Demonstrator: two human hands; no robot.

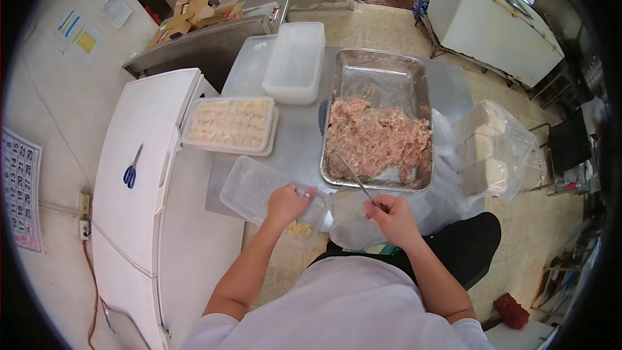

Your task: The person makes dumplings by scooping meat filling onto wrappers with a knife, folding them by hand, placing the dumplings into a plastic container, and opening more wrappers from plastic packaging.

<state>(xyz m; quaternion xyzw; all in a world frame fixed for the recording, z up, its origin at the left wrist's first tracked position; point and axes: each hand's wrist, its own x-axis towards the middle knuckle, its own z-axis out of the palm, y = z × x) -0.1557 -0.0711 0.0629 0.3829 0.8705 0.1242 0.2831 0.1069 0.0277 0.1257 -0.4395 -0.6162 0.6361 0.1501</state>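
My right hand [394, 221] is closed around the handle of a thin metal spreading tool [354, 174], whose far end reaches the near edge of the ground meat mix [379, 136]. That meat lies in a plastic-lined metal tray [381, 58]. My left hand [289, 204] is over the right end of a clear plastic container [249, 185], its fingers curled together; what they hold, if anything, is hidden. Just below that hand, a few pale dumplings [299, 229] sit at the container's near end. Between my hands lies clear plastic sheeting [369, 220] with something pale beneath it.
A container filled with rows of pale dumplings [230, 123] stands at the left of the metal table [227, 172]. Behind it are white plastic tubs [295, 65]. Bagged pale blocks [486, 149] are at the right. Blue-handled scissors [133, 168] lie on a white freezer [123, 220].
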